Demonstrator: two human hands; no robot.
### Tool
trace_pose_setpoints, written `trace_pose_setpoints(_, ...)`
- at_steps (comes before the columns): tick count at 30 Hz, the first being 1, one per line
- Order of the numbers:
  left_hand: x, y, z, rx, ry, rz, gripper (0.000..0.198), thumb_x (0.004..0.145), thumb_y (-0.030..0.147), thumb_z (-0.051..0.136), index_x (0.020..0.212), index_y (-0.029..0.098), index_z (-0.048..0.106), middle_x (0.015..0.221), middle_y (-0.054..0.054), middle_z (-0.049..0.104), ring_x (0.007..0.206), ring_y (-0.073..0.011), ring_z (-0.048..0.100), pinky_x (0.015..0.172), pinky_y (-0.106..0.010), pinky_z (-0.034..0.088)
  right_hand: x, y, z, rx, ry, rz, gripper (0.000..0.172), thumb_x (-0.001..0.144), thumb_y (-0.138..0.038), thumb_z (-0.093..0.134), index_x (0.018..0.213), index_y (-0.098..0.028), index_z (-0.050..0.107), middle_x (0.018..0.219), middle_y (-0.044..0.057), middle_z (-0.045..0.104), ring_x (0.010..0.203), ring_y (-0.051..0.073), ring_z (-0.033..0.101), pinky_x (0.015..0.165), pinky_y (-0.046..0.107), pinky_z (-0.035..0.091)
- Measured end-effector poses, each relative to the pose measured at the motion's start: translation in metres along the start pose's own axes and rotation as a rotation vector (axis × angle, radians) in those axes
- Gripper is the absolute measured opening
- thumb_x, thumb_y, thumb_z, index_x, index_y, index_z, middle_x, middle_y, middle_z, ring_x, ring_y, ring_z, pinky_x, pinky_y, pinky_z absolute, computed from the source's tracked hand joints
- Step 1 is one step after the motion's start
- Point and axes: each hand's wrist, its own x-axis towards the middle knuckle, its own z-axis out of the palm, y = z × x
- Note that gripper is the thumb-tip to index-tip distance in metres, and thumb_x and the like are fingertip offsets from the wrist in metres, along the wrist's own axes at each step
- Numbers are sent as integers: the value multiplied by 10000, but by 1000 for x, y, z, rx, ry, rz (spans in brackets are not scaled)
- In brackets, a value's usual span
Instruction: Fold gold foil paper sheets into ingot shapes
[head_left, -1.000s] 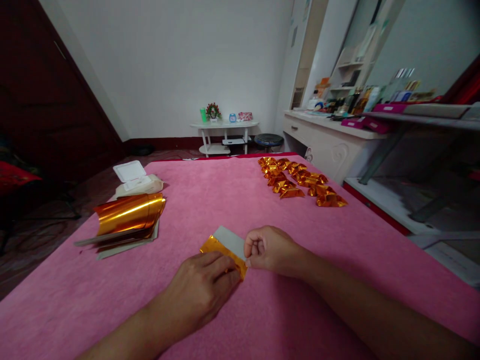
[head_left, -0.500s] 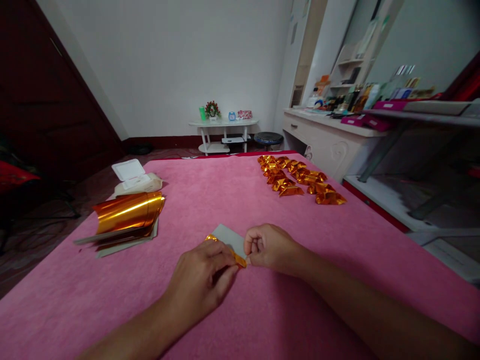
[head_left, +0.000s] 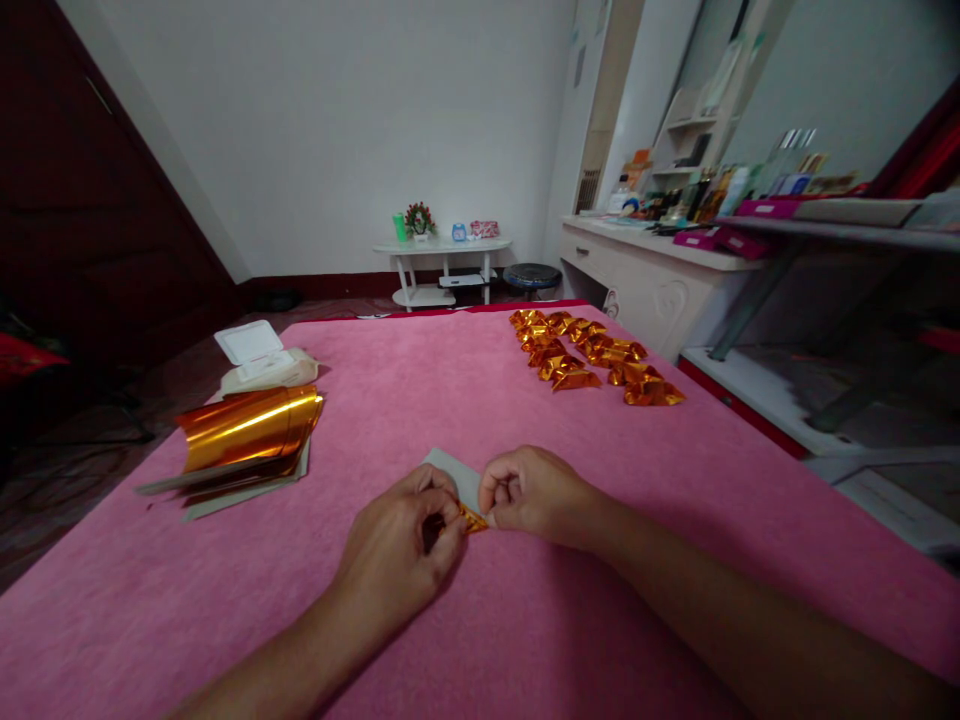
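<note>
Both hands meet over a small sheet of gold foil paper (head_left: 459, 478) lying on the pink cloth (head_left: 480, 400); its grey-white back faces up. My left hand (head_left: 401, 548) pinches the sheet's near edge, where a strip of gold shows. My right hand (head_left: 529, 494) is closed on the same edge just to the right, fingers curled. Most of the sheet is hidden under the two hands.
A stack of gold foil sheets (head_left: 244, 432) curls at the left, with a white wet-wipe pack (head_left: 262, 362) behind it. Several folded gold pieces (head_left: 589, 357) lie in rows at the far right. A white desk (head_left: 660, 285) and shelves stand beyond the cloth's right edge.
My left hand has slid forward and curled from lying flat into a pinch, folding the gold edge over, so less gold shows. My right hand stayed almost in place.
</note>
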Motion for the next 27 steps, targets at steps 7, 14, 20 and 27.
trace_pose_setpoints(7, 2, -3, 1, -51, 11, -75, 146, 774, 165, 537, 658, 185, 622, 799, -10, 613, 669, -123, 575, 612, -240, 439, 0, 3, 2, 1, 14, 7, 151, 610, -130, 630, 734, -173, 704, 581, -39, 568, 510, 69, 470, 451, 183, 268)
trace_pose_setpoints(14, 1, -3, 2, -19, 28, -39, 137, 777, 169, 545, 656, 182, 607, 770, -9, 610, 639, -120, 567, 599, -237, 437, -3, 2, 0, 4, 24, -35, 125, 633, -152, 623, 728, -169, 702, 573, -41, 551, 514, 70, 458, 453, 184, 272)
trace_pose_setpoints(20, 1, -3, 3, -5, 35, -29, 134, 777, 168, 547, 655, 181, 602, 761, -8, 609, 631, -118, 562, 588, -233, 433, -9, -3, -8, 73, -33, -106, 166, 656, -143, 606, 762, -150, 733, 583, -35, 519, 516, 67, 411, 453, 182, 277)
trace_pose_setpoints(27, 1, -4, 2, 2, 38, -12, 139, 792, 174, 533, 679, 186, 614, 766, -14, 621, 649, -129, 576, 609, -247, 448, -11, -7, -11, 33, -13, -89, 205, 655, -115, 592, 781, -151, 750, 588, -25, 553, 509, 67, 419, 447, 181, 277)
